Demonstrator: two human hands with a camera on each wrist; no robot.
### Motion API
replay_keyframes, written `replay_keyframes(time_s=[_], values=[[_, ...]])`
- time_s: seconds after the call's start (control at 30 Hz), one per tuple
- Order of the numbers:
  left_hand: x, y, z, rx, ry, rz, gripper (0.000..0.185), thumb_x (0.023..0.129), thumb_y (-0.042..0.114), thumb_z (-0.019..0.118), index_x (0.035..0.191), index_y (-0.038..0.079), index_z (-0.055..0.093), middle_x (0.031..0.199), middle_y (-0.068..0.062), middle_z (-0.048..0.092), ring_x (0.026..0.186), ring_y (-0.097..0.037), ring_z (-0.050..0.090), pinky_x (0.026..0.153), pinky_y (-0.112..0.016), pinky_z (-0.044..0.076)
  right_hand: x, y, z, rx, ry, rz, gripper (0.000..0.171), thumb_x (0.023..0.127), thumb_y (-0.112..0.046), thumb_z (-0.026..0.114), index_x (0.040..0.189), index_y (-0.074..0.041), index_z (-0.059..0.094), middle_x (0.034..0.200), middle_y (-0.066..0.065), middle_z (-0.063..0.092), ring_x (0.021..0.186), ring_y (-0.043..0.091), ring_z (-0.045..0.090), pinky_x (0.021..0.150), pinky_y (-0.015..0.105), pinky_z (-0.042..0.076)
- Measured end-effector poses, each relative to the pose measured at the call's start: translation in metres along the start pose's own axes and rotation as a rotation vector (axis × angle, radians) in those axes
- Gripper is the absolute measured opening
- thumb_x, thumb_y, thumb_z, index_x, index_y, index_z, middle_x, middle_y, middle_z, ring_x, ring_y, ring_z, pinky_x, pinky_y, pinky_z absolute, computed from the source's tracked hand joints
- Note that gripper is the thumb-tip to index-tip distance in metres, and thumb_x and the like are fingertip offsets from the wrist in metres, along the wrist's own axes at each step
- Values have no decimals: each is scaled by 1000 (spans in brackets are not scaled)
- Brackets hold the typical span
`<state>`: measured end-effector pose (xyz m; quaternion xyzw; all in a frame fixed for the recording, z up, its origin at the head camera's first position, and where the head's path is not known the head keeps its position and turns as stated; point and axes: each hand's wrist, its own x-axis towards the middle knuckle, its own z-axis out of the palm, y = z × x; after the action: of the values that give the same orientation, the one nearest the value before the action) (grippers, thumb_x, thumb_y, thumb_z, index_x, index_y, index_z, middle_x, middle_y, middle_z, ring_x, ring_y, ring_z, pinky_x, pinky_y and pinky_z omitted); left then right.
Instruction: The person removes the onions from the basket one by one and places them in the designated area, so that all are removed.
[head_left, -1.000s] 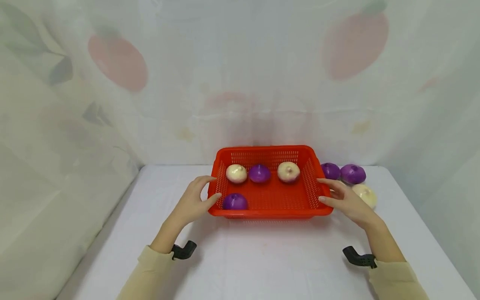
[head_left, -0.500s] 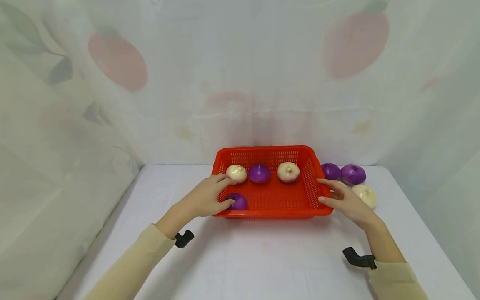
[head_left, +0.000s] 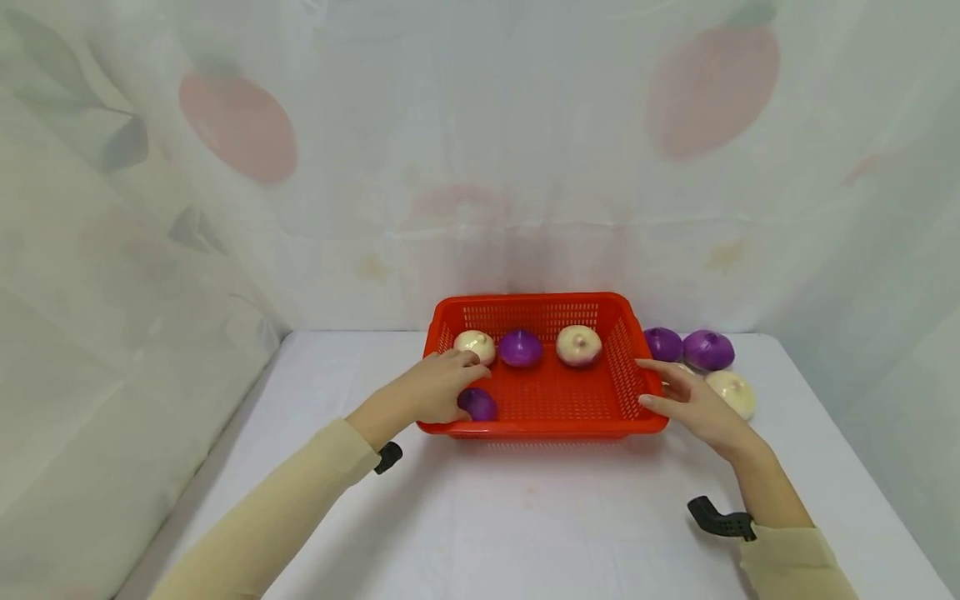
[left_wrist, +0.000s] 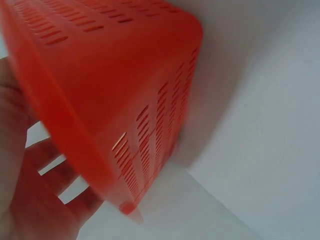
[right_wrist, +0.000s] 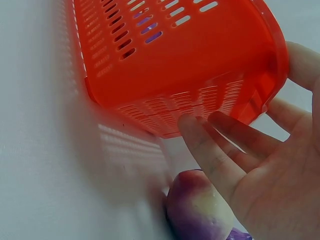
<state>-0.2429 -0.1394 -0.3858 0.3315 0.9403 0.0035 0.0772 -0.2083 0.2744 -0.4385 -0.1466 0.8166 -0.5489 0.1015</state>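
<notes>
A red plastic basket (head_left: 551, 427) with slotted walls holds several onions. My left hand (head_left: 435, 387) reaches over its left rim, fingers arched above a purple onion (head_left: 480, 406) in the front left corner and partly covering it. Near those fingertips lies a cream onion (head_left: 476, 340). A second purple onion (head_left: 521, 348) and a cream one with a purplish base (head_left: 578, 346) line the back. At the right rim, my right hand (head_left: 690, 404) grips the basket edge, with some fingers against the outer wall in the right wrist view. The left wrist view shows the basket's outside hiding the onions.
Right of the basket, two purple onions (head_left: 709, 350) and a cream onion (head_left: 733, 393) lie on the white table (head_left: 525, 517). Under my right hand, a purple-and-white onion (right_wrist: 197, 207) sits beside the basket. A printed curtain (head_left: 525, 167) hangs behind.
My left hand has left the basket's left rim and moved right and inward, over the front left purple onion. The right hand stays on the right rim.
</notes>
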Motion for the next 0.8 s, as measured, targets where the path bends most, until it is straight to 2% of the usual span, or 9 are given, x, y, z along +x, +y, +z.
replay_keyframes(time_s=[0.23, 0.5, 0.67, 0.8], values=[[12, -1, 11, 80, -38, -3, 74, 79, 47, 85, 142, 20, 58, 141, -6, 53, 129, -28, 50, 101, -49, 46, -1, 1, 0, -11, -1, 2, 64, 100, -28, 66, 156, -12, 38, 156, 22, 37, 137, 46, 43, 94, 29, 50], [22, 2, 21, 125, -51, 3, 66, 83, 37, 84, 141, 21, 58, 146, -9, 48, 127, -29, 50, 99, -49, 51, 0, 1, 0, -17, 0, -4, 64, 101, -29, 66, 156, -13, 38, 157, 22, 36, 137, 46, 44, 97, 38, 51], [27, 5, 27, 175, -65, 18, 61, 84, 39, 81, 139, 22, 59, 145, -9, 49, 124, -27, 51, 97, -46, 52, 1, 3, 1, 9, -2, -8, 64, 101, -26, 66, 156, -12, 38, 156, 23, 37, 135, 46, 45, 93, 28, 52], [31, 4, 27, 164, -47, 19, 59, 84, 38, 82, 136, 22, 60, 143, -9, 51, 122, -28, 52, 95, -46, 53, 1, 2, 1, 11, 0, -7, 63, 101, -26, 66, 156, -11, 38, 155, 23, 37, 135, 47, 45, 91, 24, 50]])
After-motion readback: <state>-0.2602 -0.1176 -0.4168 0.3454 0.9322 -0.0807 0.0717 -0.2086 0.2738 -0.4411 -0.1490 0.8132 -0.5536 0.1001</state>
